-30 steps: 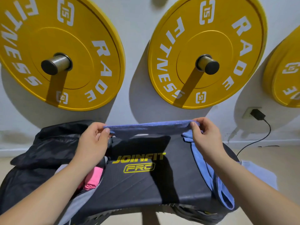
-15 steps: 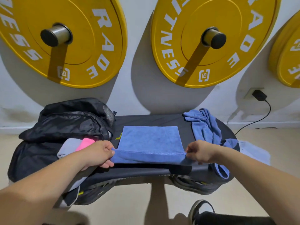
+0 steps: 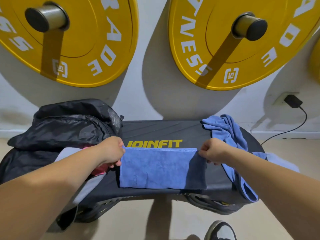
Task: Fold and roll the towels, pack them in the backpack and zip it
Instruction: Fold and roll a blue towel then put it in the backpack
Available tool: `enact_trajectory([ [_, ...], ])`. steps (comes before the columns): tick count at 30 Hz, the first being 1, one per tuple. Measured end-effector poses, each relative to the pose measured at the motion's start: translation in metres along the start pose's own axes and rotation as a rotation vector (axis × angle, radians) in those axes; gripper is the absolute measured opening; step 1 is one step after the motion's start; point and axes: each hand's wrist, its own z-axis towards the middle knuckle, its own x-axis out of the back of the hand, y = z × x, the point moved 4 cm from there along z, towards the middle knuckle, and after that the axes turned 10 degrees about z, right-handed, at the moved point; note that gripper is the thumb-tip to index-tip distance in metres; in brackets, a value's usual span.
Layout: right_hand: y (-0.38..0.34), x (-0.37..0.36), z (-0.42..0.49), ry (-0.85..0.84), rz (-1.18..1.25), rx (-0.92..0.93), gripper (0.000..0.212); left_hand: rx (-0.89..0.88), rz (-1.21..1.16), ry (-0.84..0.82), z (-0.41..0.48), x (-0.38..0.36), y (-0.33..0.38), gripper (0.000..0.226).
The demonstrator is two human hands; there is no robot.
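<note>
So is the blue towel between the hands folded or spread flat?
Folded. The blue towel lies doubled as a neat rectangle on the bench, with the left hand and right hand pinching its far corners.

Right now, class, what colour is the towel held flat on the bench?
The towel is plain blue, held by the left hand and right hand; head view.

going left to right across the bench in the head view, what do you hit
black backpack → left hand → folded blue towel → right hand → crumpled blue towel
</note>
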Motion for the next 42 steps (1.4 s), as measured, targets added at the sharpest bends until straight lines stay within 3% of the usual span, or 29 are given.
enact_trajectory([
  [9, 0.01, -0.025, 0.071, 0.11, 0.07, -0.009, 0.019, 0.042, 0.153, 0.017, 0.058, -0.029, -0.004, 0.011],
  [13, 0.025, -0.035, 0.086, 0.145, 0.096, 0.018, 0.012, -0.046, 0.341, 0.072, 0.067, -0.039, -0.01, 0.005],
  [17, 0.026, -0.035, 0.092, 0.13, 0.071, 0.067, 0.012, -0.202, 0.426, 0.122, 0.074, -0.044, -0.004, 0.049],
  [19, 0.027, -0.035, 0.093, 0.124, 0.065, 0.068, 0.016, -0.207, 0.415, 0.065, 0.078, -0.049, -0.004, 0.056],
  [21, 0.026, -0.035, 0.093, 0.11, 0.055, 0.064, 0.024, -0.173, 0.428, 0.035, 0.081, -0.051, -0.003, 0.045],
  [23, 0.022, -0.037, 0.094, 0.076, 0.007, 0.07, 0.024, -0.151, 0.506, 0.015, 0.08, -0.048, 0.003, 0.02],
  [28, 0.013, -0.033, 0.092, 0.039, 0.086, 0.093, 0.014, -0.01, 0.531, -0.05, 0.076, -0.036, 0.014, 0.013],
  [35, 0.028, -0.024, 0.079, -0.111, 0.233, -0.067, 0.013, 0.018, 0.205, 0.141, 0.101, -0.016, 0.039, 0.009],
  [39, 0.027, -0.033, 0.07, -0.268, 0.311, -0.148, 0.028, -0.033, 0.386, 0.355, 0.126, 0.004, 0.081, 0.013],
  [42, 0.02, -0.048, 0.068, -0.402, 0.302, -0.132, 0.017, -0.106, 0.4, 0.451, 0.137, 0.015, 0.123, 0.012],
])
